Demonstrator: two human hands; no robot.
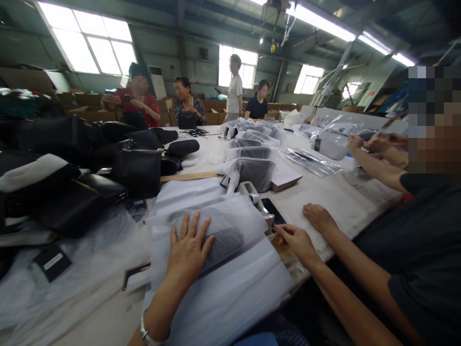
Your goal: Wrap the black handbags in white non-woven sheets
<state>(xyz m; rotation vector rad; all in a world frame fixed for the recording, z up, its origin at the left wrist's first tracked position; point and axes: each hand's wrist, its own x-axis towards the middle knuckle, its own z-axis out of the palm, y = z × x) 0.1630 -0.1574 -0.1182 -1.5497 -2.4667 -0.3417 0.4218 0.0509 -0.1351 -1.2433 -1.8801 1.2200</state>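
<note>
My left hand (189, 247), with a bracelet at the wrist, lies flat with fingers spread. Under it is a dark bag (225, 240), showing through a sheet of white tissue paper (248, 278). My right hand (297, 242) pinches tape at the cutting end of a tape dispenser (252, 194); the tape itself is hardly visible. A dark phone-like slab (272, 211) lies beside the dispenser. Below my right hand is a yellowish, see-through piece (284, 250) that I cannot identify.
Black bags (139, 168) are heaped at the left. Tissue-wrapped bags (255, 170) stand in a row ahead, beside stacked cardboard (286, 182). A co-worker's hand (319, 218) rests on the table close to my right hand. Clear plastic bags (311, 161) lie farther right. Several people sit or stand beyond.
</note>
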